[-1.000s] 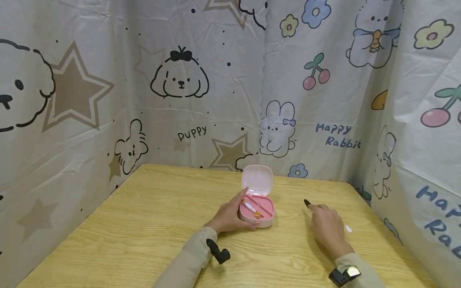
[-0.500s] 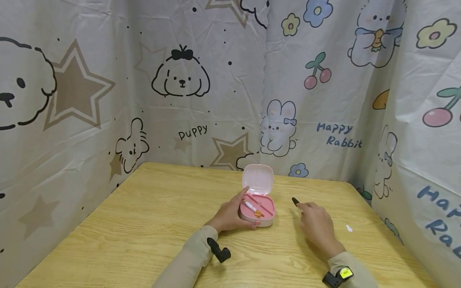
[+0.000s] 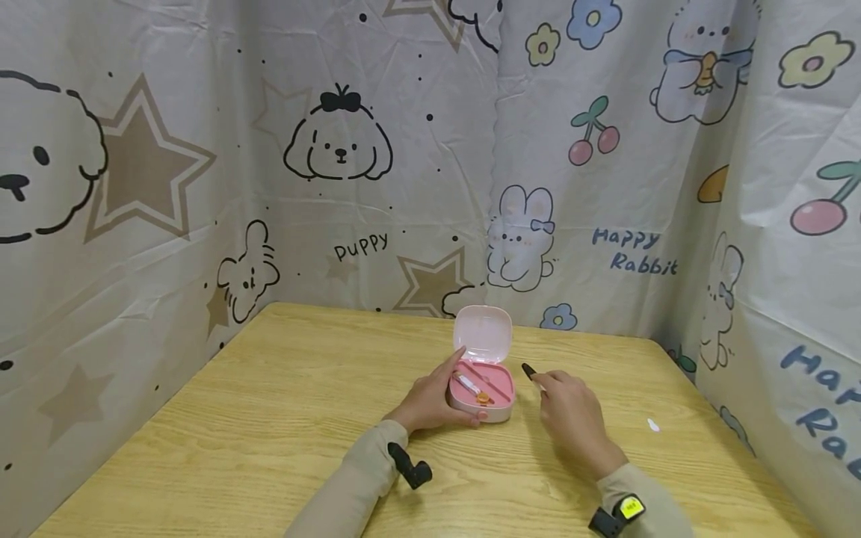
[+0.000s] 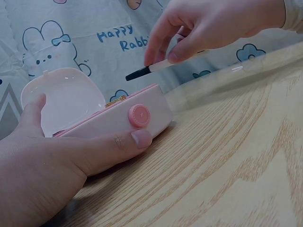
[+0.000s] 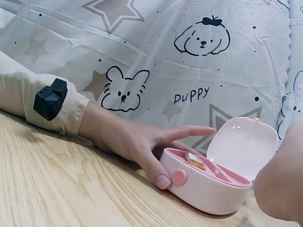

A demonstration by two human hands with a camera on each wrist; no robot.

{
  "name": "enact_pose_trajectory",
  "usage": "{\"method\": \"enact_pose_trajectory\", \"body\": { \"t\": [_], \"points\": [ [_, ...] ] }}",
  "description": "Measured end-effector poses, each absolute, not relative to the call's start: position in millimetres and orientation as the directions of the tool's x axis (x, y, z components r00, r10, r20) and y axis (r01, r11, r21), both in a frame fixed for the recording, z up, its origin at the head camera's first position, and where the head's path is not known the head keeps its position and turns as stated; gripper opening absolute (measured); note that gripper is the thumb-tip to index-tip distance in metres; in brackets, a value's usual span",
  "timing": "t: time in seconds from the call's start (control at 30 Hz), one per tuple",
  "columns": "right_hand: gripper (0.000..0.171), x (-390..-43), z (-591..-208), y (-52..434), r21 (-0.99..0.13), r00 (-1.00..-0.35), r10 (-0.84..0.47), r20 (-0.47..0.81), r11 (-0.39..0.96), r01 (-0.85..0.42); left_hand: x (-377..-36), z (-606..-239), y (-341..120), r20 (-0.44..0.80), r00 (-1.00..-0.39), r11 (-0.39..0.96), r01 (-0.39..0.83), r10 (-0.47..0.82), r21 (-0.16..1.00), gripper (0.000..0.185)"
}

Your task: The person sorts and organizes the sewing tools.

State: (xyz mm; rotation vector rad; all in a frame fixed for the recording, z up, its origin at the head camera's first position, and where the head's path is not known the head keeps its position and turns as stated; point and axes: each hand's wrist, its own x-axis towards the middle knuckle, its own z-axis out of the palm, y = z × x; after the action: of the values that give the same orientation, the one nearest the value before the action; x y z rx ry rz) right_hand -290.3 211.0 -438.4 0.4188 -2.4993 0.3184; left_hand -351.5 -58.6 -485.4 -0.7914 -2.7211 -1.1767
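A small pink box [image 3: 494, 413] stands on the table with its hinged lid [image 3: 483, 332] raised. A round pink button [image 4: 139, 116] sits on its front wall, and a divider crosses the inside. In the left compartment lies a slim white thing [image 3: 467, 385] with an orange-gold end. My left hand [image 3: 422, 403] grips the box from the left, thumb along the front below the button. To the right of the box, my right hand [image 3: 572, 411] pinches a white pen [image 4: 139, 73] with a black end, held above the table and pointing toward the box.
The wooden table [image 3: 269, 418] reaches back to a printed curtain [image 3: 377, 209] that closes in the left, back and right sides. On the tabletop at the right is a small white patch [image 3: 653, 425]. Wrist cameras sit on both sleeves.
My right hand has moved left across the table with the pen, ending up close to the box's right side. My left hand and the box stay put.
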Motion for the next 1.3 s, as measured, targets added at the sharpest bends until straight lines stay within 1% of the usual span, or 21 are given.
{"method": "enact_pose_trajectory", "body": {
  "t": [0.2, 0.43, 0.8, 1.07, 1.3],
  "points": [
    [0.027, -293, -436, 194, -0.150, -0.796, -0.243, 0.554, 0.912, -0.382, -353, -487, -59, 0.266, -0.862, 0.571, 0.490, 0.432, 0.659, 0.130],
    [0.027, -298, -432, 174, -0.195, -0.835, -0.260, 0.485, 0.899, -0.393, -354, -488, -58, 0.271, -0.861, 0.579, 0.494, 0.431, 0.649, 0.130],
    [0.027, -308, -431, 156, -0.209, -0.815, -0.319, 0.483, 0.862, -0.461, -354, -486, -57, 0.287, -0.857, 0.576, 0.504, 0.428, 0.644, 0.130],
    [0.022, -316, -434, 142, -0.202, -0.774, -0.371, 0.513, 0.824, -0.529, -352, -486, -58, 0.289, -0.857, 0.571, 0.504, 0.428, 0.648, 0.129],
    [0.022, -321, -436, 135, -0.203, -0.808, -0.371, 0.458, 0.841, -0.502, -353, -486, -58, 0.293, -0.855, 0.579, 0.508, 0.428, 0.638, 0.129]
  ]
}}
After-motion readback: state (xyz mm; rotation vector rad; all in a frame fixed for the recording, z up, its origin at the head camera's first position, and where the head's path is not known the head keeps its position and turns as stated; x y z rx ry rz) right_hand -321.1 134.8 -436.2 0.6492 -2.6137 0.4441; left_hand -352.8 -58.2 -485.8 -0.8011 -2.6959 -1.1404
